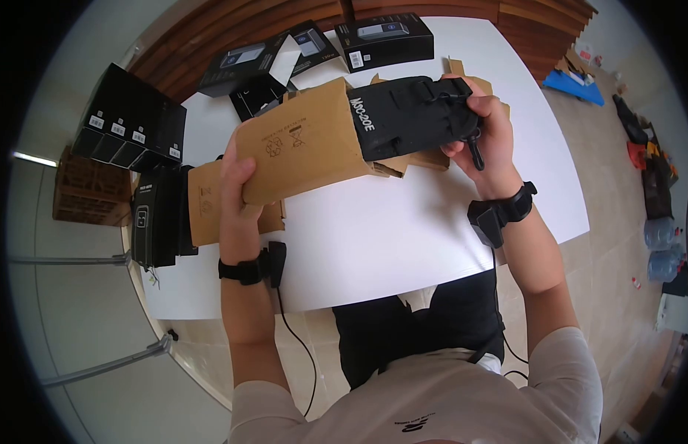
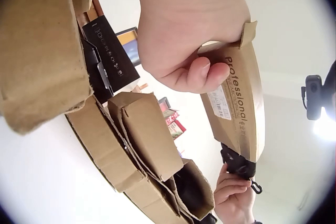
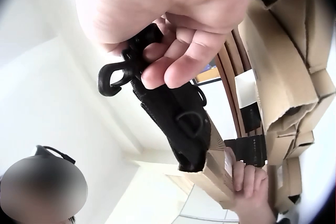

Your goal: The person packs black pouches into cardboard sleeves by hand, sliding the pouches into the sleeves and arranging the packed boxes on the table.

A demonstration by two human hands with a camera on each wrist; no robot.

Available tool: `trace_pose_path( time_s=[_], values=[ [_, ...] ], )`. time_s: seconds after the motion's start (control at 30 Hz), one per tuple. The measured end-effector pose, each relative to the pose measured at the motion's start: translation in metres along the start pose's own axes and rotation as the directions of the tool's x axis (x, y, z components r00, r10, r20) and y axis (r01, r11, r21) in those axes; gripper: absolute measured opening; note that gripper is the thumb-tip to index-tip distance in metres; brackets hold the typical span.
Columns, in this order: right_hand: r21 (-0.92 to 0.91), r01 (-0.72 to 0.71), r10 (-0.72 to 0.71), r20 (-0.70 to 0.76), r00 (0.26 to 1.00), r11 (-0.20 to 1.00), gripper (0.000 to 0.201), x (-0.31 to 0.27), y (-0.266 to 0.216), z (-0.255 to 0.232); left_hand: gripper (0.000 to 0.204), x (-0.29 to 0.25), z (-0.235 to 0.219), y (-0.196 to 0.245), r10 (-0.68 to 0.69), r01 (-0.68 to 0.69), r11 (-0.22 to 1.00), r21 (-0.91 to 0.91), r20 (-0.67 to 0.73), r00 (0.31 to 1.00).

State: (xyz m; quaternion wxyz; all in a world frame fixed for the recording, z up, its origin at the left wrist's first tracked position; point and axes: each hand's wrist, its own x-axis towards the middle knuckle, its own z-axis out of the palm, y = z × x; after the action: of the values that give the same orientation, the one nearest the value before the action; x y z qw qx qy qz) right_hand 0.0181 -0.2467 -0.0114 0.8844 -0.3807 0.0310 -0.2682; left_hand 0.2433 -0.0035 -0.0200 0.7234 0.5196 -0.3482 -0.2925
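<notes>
A brown cardboard box (image 1: 303,140) is held up above the white table, gripped near its left end by my left hand (image 1: 236,177). Out of its right end sticks a black fabric pouch (image 1: 410,115) marked MSC-20E, part of it hidden inside the box. My right hand (image 1: 488,126) pinches the pouch's outer end, beside a black clip (image 3: 113,78). In the left wrist view, the fingers of my left hand (image 2: 191,40) curl round the box (image 2: 244,103), which has "Professional" printed on it. The right wrist view shows the pouch (image 3: 173,119) below my right hand (image 3: 173,24).
Black boxes (image 1: 384,41) stand along the back of the white table (image 1: 358,244), with more black boxes (image 1: 133,122) at the left. Another brown box (image 1: 207,203) lies left, beneath my left hand. More opened cardboard (image 1: 433,159) lies behind the held box.
</notes>
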Motion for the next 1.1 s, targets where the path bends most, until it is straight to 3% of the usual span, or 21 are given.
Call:
trace_pose_path(
  time_s=[0.17, 0.37, 0.47, 0.57, 0.63, 0.77, 1.0, 1.07, 1.1],
  values=[
    [-0.243, 0.043, -0.043, 0.002, 0.999, 0.969, 0.041, 0.002, 0.003, -0.008, 0.068, -0.002, -0.005, 0.008, -0.058, 0.057, 0.997, 0.043, 0.026, 0.998],
    [-0.308, 0.047, -0.06, -0.034, 0.998, 0.95, 0.036, 0.0, 0.006, 0.0, 0.07, -0.003, -0.003, 0.006, -0.047, 0.047, 0.999, 0.008, -0.009, 0.999],
    [-0.327, 0.003, -0.014, -0.032, 0.999, 0.945, 0.036, 0.0, 0.008, -0.002, 0.069, -0.004, 0.005, 0.013, -0.039, 0.035, 0.994, 0.1, 0.039, 0.998],
    [-0.18, -0.031, 0.025, -0.033, 0.999, 0.983, 0.033, 0.004, 0.01, -0.008, 0.064, -0.007, 0.004, 0.013, -0.054, 0.058, 0.991, 0.123, -0.032, 0.998],
    [-0.108, -0.055, 0.054, -0.012, 0.998, 0.993, 0.032, 0.005, 0.01, -0.008, 0.061, -0.002, -0.006, 0.007, -0.109, 0.109, 0.993, -0.045, 0.013, 0.994],
    [0.023, -0.084, 0.083, 0.047, 0.995, 0.996, 0.029, 0.007, 0.011, -0.012, 0.053, -0.001, -0.004, 0.004, -0.112, 0.112, 0.993, -0.024, -0.018, 0.994],
    [-0.028, -0.041, 0.041, -0.015, 0.999, 0.999, 0.031, 0.001, 0.011, -0.001, 0.054, -0.004, -0.019, -0.005, -0.094, 0.095, 0.985, -0.142, 0.012, 0.996],
    [-0.13, -0.015, 0.01, -0.041, 0.999, 0.991, 0.031, 0.0, 0.009, 0.005, 0.055, -0.003, -0.023, -0.008, -0.089, 0.088, 0.978, -0.19, 0.003, 0.996],
    [-0.129, -0.011, 0.005, -0.041, 0.999, 0.992, 0.031, -0.001, 0.01, 0.007, 0.055, -0.002, -0.027, -0.01, -0.089, 0.107, 0.968, -0.226, 0.086, 0.992]
  ],
)
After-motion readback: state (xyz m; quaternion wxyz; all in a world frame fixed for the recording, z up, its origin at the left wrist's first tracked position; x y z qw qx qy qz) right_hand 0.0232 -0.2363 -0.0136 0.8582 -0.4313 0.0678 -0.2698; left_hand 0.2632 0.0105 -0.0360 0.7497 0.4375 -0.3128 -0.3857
